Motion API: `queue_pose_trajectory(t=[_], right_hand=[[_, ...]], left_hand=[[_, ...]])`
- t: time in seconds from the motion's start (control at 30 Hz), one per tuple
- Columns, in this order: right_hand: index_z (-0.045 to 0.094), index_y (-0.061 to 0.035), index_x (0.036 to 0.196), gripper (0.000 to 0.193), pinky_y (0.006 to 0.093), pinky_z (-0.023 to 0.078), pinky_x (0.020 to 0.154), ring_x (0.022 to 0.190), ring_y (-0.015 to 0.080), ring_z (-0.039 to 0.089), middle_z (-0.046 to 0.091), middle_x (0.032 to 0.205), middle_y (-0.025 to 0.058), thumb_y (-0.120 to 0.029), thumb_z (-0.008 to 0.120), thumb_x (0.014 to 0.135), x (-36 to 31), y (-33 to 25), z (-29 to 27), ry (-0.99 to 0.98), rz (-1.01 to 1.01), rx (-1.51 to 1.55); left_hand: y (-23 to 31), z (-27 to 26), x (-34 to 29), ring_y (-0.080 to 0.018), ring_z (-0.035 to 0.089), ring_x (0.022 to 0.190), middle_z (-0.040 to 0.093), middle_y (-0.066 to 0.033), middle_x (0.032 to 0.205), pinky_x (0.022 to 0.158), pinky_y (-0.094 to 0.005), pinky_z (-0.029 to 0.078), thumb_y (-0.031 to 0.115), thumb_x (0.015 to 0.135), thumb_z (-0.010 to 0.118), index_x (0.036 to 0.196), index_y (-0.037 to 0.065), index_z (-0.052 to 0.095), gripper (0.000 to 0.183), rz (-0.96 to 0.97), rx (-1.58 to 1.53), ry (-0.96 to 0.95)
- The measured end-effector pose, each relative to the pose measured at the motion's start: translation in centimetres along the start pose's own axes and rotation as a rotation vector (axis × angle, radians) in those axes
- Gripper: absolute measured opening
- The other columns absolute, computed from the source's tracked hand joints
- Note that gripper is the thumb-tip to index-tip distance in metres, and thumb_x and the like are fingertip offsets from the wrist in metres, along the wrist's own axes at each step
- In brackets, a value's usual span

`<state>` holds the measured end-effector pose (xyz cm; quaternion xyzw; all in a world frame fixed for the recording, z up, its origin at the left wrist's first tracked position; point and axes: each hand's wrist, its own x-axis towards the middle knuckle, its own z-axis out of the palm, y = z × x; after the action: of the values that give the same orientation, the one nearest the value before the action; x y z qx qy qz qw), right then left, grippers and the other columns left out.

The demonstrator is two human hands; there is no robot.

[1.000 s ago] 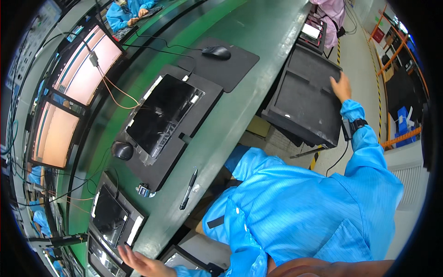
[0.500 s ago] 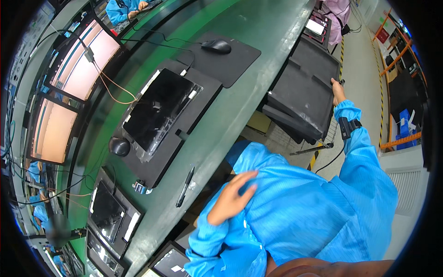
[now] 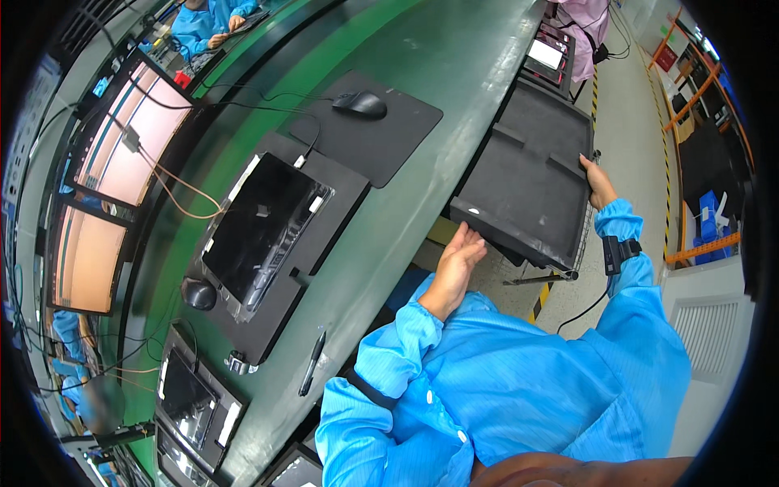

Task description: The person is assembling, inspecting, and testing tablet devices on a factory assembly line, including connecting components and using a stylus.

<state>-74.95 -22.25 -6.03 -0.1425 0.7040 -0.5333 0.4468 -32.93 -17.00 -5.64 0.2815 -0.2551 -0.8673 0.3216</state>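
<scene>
Black tray: the tray [image 3: 527,183] lay beside the table's right-hand edge, over a wire rack [image 3: 540,278], its near-left corner close to the tabletop; a small white oval mark showed near that corner.
Left hand: the hand [image 3: 454,269] was at the tray's near-left corner, palm partly turned up; its grip stood open, fingers nearly straight and close together. Whether any finger bore weight, I could not tell.
Right hand: the hand [image 3: 599,183] was at the tray's right rim, its grip bent about the edge with one fingertip on it; the other fingers were partly hidden, so how far it closed could not be told.
Right wrist: a black strapped device [image 3: 620,253] sat over the blue sleeve, with a cable running down from it.
Table: the green table [image 3: 365,235] ran diagonally across the view.
Display panel: a dark panel [image 3: 266,231] lay on a black board [image 3: 353,187] on the table.
Mice: one mouse [image 3: 361,104] rested on a black mat [image 3: 406,134]; another mouse [image 3: 198,294] sat by the board's left side.
Pen: a black pen [image 3: 313,364] lay near the table's near edge.
Monitors: two lit monitors [image 3: 130,142] stood along the left.
Co-worker: a person in blue [image 3: 203,26] worked at the far side.
</scene>
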Motion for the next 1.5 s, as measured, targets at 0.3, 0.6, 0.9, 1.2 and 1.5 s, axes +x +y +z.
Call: queue_pose_trajectory(t=[0.3, 0.6, 0.9, 1.2, 1.5], right_hand=[[0.057, 0.0004, 0.137, 0.058, 0.0384, 0.051, 0.1, 0.114, 0.0257, 0.063, 0.065, 0.129, 0.0136, -0.042, 0.063, 0.098, -1.8, 1.9, 3.4, -0.084, -0.177, -0.004], [0.054, 0.0037, 0.138, 0.043, 0.0347, 0.047, 0.104, 0.116, 0.0263, 0.063, 0.064, 0.127, 0.014, -0.024, 0.059, 0.105, -1.8, -2.5, 8.9, -0.028, -0.996, -0.3], [0.068, -0.0005, 0.102, 0.015, 0.0373, 0.052, 0.08, 0.089, 0.0289, 0.066, 0.067, 0.098, 0.014, -0.005, 0.069, 0.088, -33.3, -0.3, 33.8, -1.42, -1.732, -0.575], [0.067, -0.0012, 0.118, 0.035, 0.04, 0.048, 0.077, 0.09, 0.0296, 0.058, 0.06, 0.101, 0.011, -0.013, 0.072, 0.086, -40.3, 7.4, 38.7, -1.648, -2.211, -0.808], [0.067, -0.0037, 0.094, 0.017, 0.04, 0.049, 0.066, 0.076, 0.0282, 0.06, 0.06, 0.085, 0.0093, -0.007, 0.076, 0.08, -41.0, 5.6, 39.6, -1.814, -2.059, -0.845]], left_hand=[[-1.3, -3.9, 2.6, -0.0294, 0.03, 0.152, 0.034, -0.0203, 0.163, 0.124, -0.0395, 0.022, 0.03, 0.1, 0.063, 0.157, -0.005, 0.031, 0.074, 0.361, 0.231, 0.196], [1.3, -1.8, -9.6, -0.0279, 0.058, 0.13, 0.064, -0.0189, 0.135, 0.109, -0.0371, 0.045, 0.038, 0.102, 0.06, 0.142, -0.001, 0.054, 0.055, 0.125, 0.979, -0.097], [-2.7, -7.0, -26.8, -0.0194, 0.069, 0.087, 0.074, -0.0128, 0.095, 0.079, -0.034, 0.054, 0.03, 0.1, 0.065, 0.105, 0.0, 0.073, 0.031, 0.298, 0.864, 0.575], [-22.3, -11.1, -33.3, -0.0333, 0.041, 0.144, 0.058, -0.0144, 0.139, 0.123, -0.0537, 0.023, 0.024, 0.096, 0.064, 0.125, 0.006, 0.067, 0.034, 0.532, 1.058, 1.59], [-18.6, -10.8, -35.6, -0.0355, 0.055, 0.125, 0.063, -0.0157, 0.131, 0.109, -0.0481, 0.04, 0.023, 0.092, 0.067, 0.111, 0.004, 0.073, 0.027, 0.321, 1.085, 1.588]])
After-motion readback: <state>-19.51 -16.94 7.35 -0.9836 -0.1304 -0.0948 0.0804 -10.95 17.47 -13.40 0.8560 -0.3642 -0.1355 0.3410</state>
